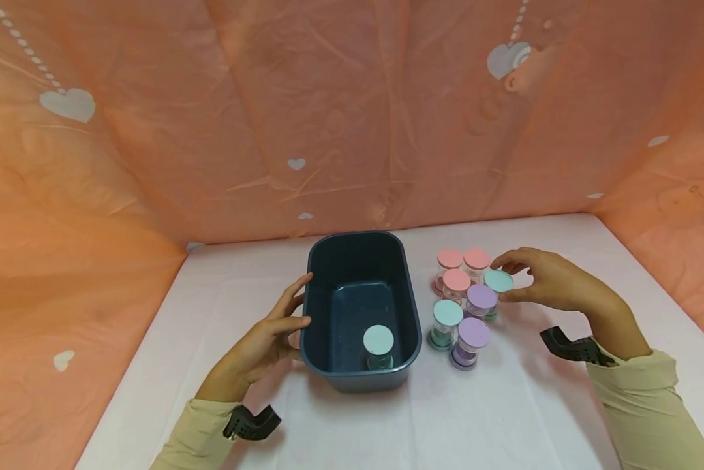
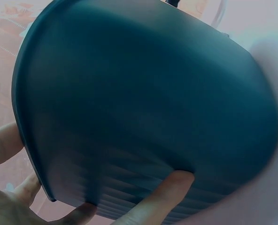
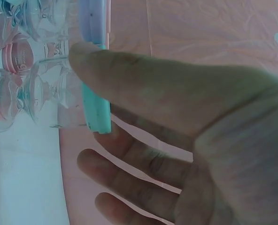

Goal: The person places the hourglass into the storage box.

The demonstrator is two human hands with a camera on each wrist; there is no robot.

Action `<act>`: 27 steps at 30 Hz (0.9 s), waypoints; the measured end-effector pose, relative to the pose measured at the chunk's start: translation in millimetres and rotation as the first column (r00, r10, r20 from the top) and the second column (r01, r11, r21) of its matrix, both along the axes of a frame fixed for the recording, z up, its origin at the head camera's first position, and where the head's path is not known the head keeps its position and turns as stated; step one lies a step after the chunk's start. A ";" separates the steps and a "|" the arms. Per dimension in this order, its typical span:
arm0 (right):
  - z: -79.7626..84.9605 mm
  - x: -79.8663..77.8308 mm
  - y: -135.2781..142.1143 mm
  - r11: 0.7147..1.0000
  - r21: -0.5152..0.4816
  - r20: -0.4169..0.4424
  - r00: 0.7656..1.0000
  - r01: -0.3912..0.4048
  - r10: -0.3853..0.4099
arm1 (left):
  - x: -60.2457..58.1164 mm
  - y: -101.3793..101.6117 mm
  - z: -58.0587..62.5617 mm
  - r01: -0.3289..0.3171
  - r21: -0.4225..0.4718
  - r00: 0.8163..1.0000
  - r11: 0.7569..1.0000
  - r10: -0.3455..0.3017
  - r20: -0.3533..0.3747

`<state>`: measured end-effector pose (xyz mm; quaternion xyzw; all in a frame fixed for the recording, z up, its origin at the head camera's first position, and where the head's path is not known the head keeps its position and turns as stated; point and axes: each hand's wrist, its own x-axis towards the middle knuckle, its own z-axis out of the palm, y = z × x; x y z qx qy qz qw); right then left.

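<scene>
A dark blue plastic bin stands on the table, with a mint-capped sand timer upright in its near end. My left hand touches the bin's left side, its fairly straight fingertips against the rim and outer wall; the left wrist view shows a finger pressing that wall. To the bin's right, my right hand pinches the mint cap of another sand timer between thumb and index finger. In the right wrist view the thumb covers part of this mint cap, with clear hourglass bulbs to its left.
Beside the held timer stand several others close together: pink-capped timers at the back, purple-capped ones in front, and a mint-capped one nearest the bin. A pink sheet with hearts hangs behind the white table.
</scene>
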<state>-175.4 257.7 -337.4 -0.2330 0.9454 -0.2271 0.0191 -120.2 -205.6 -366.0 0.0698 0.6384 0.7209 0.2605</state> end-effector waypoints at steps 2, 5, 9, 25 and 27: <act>0.0 0.3 0.1 1.000 0.009 0.007 1.000 0.004 -0.004 | -0.1 0.1 0.0 0.002 -0.002 1.000 1.000 -0.002 -0.002; 0.4 1.2 0.4 1.000 0.029 0.012 1.000 0.006 -0.006 | -0.1 0.1 -0.2 0.005 -0.003 1.000 1.000 -0.005 -0.001; 0.4 2.1 0.4 0.999 0.042 0.015 1.000 0.012 -0.013 | -0.1 -0.3 -0.7 0.006 -0.004 1.000 1.000 -0.006 -0.004; 0.9 0.8 5.3 0.992 0.057 0.035 0.993 0.114 -0.116 | -0.3 -0.8 -1.5 0.007 0.005 1.000 1.000 -0.007 -0.006; -0.6 -0.3 6.0 0.992 0.054 0.028 0.993 0.115 -0.116 | -0.1 -0.6 -1.9 0.005 0.004 1.000 1.000 -0.005 -0.004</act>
